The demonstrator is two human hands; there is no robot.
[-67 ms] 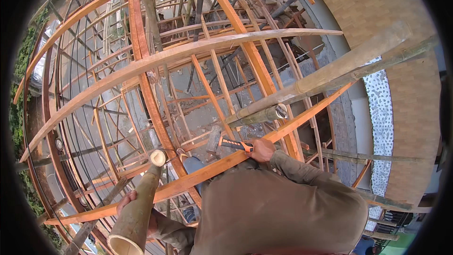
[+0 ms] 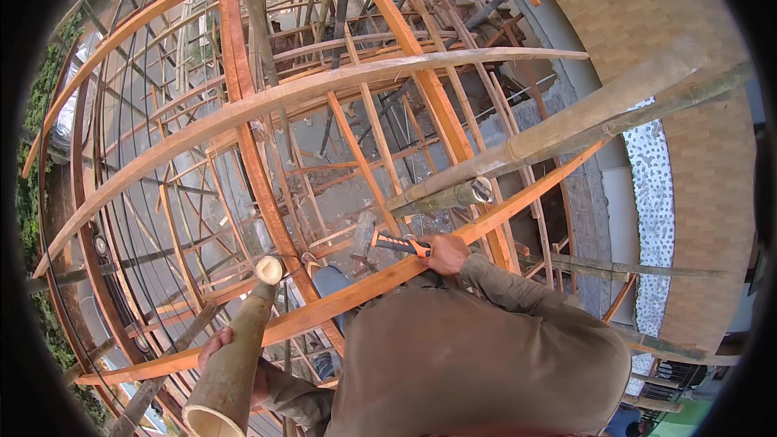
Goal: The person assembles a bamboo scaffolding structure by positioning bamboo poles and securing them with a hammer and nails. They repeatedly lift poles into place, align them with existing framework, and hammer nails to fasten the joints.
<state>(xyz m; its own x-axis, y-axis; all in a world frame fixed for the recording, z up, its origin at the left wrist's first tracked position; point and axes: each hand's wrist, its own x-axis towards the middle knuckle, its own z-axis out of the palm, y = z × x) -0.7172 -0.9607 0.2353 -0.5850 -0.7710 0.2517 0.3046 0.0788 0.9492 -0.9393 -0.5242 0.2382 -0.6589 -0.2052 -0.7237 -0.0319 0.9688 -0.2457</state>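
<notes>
My right hand [image 2: 447, 256] is closed round the black and orange handle of a hammer [image 2: 401, 243]. The hammer's grey head points to the left, above the near orange-brown timber beam [image 2: 356, 298]. Lower left, my left hand [image 2: 215, 346] wraps round a thick bamboo pole [image 2: 231, 360], its fingers on one side and the rest of the hand partly hidden behind it. The pole slants over the same beam, and both its cut ends show: a wide hollow one near me and a narrower, pale one farther off.
Another long timber [image 2: 267, 102] crosses ahead, over lengthwise beams [image 2: 437, 105]. Two bamboo poles [image 2: 526, 150] reach in from the right. Below lies a lattice of thin poles and props above a grey floor far down. A brown tiled surface [image 2: 704, 194] lies right; dark cables [image 2: 121, 194] run left.
The hammer and my right hand have shifted very slightly left and tilted a little. The bamboo pole in my left hand has moved a touch to the left.
</notes>
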